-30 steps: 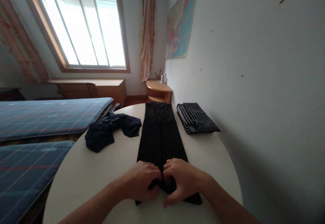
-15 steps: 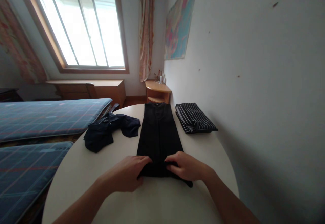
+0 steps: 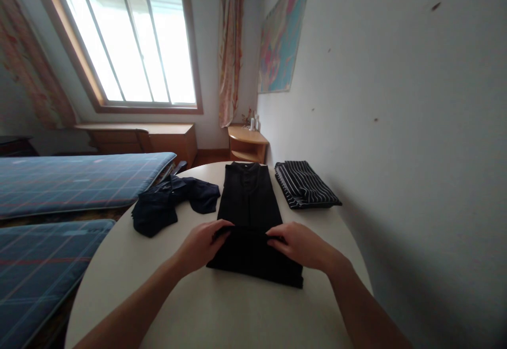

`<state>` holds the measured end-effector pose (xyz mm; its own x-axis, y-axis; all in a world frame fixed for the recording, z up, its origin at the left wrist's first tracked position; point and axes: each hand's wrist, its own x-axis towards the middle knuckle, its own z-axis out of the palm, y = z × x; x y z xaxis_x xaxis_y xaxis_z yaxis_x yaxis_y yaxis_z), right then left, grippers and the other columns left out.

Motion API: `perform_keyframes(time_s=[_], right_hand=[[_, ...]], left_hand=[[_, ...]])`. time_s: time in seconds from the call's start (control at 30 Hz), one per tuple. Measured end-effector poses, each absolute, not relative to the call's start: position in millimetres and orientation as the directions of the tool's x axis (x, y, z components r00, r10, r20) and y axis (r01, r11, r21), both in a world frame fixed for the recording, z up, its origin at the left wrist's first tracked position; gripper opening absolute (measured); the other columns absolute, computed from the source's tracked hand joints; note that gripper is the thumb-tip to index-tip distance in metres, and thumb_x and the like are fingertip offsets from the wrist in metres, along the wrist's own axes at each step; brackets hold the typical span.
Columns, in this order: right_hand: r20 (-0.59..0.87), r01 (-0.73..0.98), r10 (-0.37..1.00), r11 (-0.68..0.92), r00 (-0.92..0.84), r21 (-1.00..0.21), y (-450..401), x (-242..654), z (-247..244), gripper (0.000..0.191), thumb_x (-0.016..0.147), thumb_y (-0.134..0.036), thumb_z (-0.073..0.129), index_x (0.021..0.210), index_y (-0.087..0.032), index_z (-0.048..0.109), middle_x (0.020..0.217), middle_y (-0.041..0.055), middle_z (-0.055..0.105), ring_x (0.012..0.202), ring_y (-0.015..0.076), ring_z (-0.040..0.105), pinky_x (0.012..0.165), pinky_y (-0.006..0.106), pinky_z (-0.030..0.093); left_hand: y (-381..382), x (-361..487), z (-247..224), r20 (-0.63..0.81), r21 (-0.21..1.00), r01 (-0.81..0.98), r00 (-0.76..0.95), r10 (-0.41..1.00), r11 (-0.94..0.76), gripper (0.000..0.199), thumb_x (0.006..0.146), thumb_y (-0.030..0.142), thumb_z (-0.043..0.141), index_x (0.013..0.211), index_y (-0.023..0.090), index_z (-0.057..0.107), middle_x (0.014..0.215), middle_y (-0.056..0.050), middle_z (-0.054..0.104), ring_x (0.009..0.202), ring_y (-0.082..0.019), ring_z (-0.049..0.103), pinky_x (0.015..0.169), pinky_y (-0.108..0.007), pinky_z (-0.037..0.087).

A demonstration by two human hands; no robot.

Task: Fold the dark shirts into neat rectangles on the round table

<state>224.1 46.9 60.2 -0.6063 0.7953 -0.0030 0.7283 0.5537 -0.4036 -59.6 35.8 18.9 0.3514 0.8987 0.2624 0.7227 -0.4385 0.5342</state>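
A black garment (image 3: 250, 198) lies lengthwise on the round white table (image 3: 237, 317), its collar at the far edge. Its near part is lifted and doubled, with the lower edge hanging toward me. My left hand (image 3: 204, 246) pinches the raised fold at its left end. At the right end of the same fold, my right hand (image 3: 299, 243) grips the cloth between thumb and fingers. A dark navy garment (image 3: 156, 206) lies crumpled to the left. On the right rests a folded black-and-white striped cloth (image 3: 307, 184).
Two blue plaid mattresses (image 3: 79, 182) stand left of the table. A white wall (image 3: 415, 180) runs along the right side. Behind the table are a small corner shelf (image 3: 247, 136) and a wooden desk (image 3: 170, 130) under the window.
Both hands have moved up and away from me, raising the near part of the black garment into a fold. The view has shifted slightly.
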Motion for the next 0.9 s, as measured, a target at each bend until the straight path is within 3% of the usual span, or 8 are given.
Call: perform_keyframes(time_s=[0.17, 0.33, 0.6, 0.77, 0.9], right_hand=[[0.076, 0.819, 0.829, 0.558, -0.553, -0.130, 68, 212, 75, 0.031, 0.094, -0.026, 0.050, 0.116, -0.027, 0.072, 0.109, 0.0063, 0.074, 0.096, 0.0251, 0.068, 0.081, 0.032, 0.048], [0.083, 0.818, 0.815, 0.575, -0.574, 0.009, 93, 194, 60, 0.031, 0.095, -0.021, 0.047, 0.115, -0.025, 0.071, 0.107, 0.0070, 0.073, 0.097, 0.0258, 0.068, 0.085, 0.035, 0.047], [0.107, 0.826, 0.840, 0.542, -0.531, -0.153, 109, 203, 15, 0.028, 0.091, -0.031, 0.057, 0.114, -0.020, 0.068, 0.112, 0.0084, 0.069, 0.105, 0.0232, 0.064, 0.088, 0.030, 0.046], [0.053, 0.795, 0.817, 0.573, -0.575, -0.199, 99, 208, 28, 0.028, 0.083, -0.030, 0.059, 0.105, -0.020, 0.073, 0.106, 0.0071, 0.071, 0.096, 0.0219, 0.066, 0.082, 0.028, 0.046], [-0.075, 0.778, 0.793, 0.569, -0.605, -0.265, 80, 211, 43, 0.027, 0.074, -0.026, 0.060, 0.096, -0.023, 0.075, 0.099, 0.0046, 0.074, 0.087, 0.0206, 0.067, 0.074, 0.026, 0.046]], left_hand=[[57, -53, 1, 0.403, 0.503, 0.765, 0.203, 0.892, -0.401, 0.028, 0.098, 0.033, 0.042, 0.117, 0.027, 0.062, 0.105, -0.002, 0.073, 0.090, -0.020, 0.069, 0.080, -0.029, 0.051], [75, -54, -19, 0.374, 0.459, 0.823, 0.163, 0.913, -0.335, 0.029, 0.098, 0.033, 0.041, 0.118, 0.026, 0.061, 0.108, -0.004, 0.072, 0.098, -0.022, 0.068, 0.086, -0.032, 0.051], [81, -58, -25, 0.347, 0.408, 0.827, 0.250, 0.904, -0.386, 0.027, 0.091, 0.027, 0.051, 0.115, 0.021, 0.063, 0.113, -0.008, 0.069, 0.108, -0.025, 0.062, 0.097, -0.038, 0.047], [71, -63, -11, 0.280, 0.391, 0.823, 0.319, 0.905, -0.411, 0.025, 0.088, 0.032, 0.057, 0.108, 0.021, 0.067, 0.105, -0.008, 0.071, 0.099, -0.025, 0.065, 0.091, -0.036, 0.048], [55, -70, -1, 0.166, 0.370, 0.807, 0.430, 0.888, -0.460, 0.028, 0.085, 0.038, 0.060, 0.107, 0.023, 0.069, 0.097, -0.005, 0.073, 0.088, -0.023, 0.067, 0.082, -0.033, 0.049]])
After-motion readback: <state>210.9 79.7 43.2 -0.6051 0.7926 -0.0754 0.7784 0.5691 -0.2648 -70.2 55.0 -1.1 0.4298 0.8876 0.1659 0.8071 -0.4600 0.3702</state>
